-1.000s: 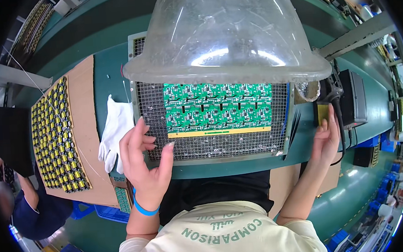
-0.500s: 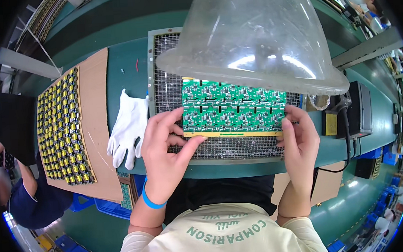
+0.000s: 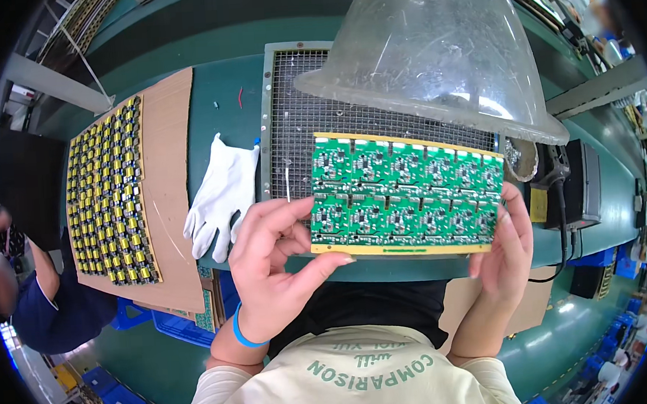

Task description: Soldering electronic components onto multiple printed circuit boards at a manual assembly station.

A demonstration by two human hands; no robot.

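Note:
A green circuit board panel (image 3: pixel 408 193) with yellow strips along its long edges is held up between my hands. My left hand (image 3: pixel 272 268) pinches its left end, thumb along the lower strip. At the right end, the thumb and fingers of my right hand (image 3: pixel 507 242) grip the edge. Below and behind the panel lies a framed metal mesh grate (image 3: pixel 296 115). A large clear plastic hood (image 3: pixel 433 54) hangs over the far part of the grate. Left of the grate a white glove (image 3: pixel 225 193) rests on the green table.
Boards with rows of yellow components (image 3: pixel 108 200) lie on a cardboard sheet (image 3: pixel 169 159) at the left. A black box (image 3: pixel 582 186) with a cable stands at the right. Another person in dark blue (image 3: pixel 63 299) sits at the far left.
Both hands have brought the panel nearer to me and slightly right, out from under the hood. It now tilts down a little to the right, and more of the mesh shows.

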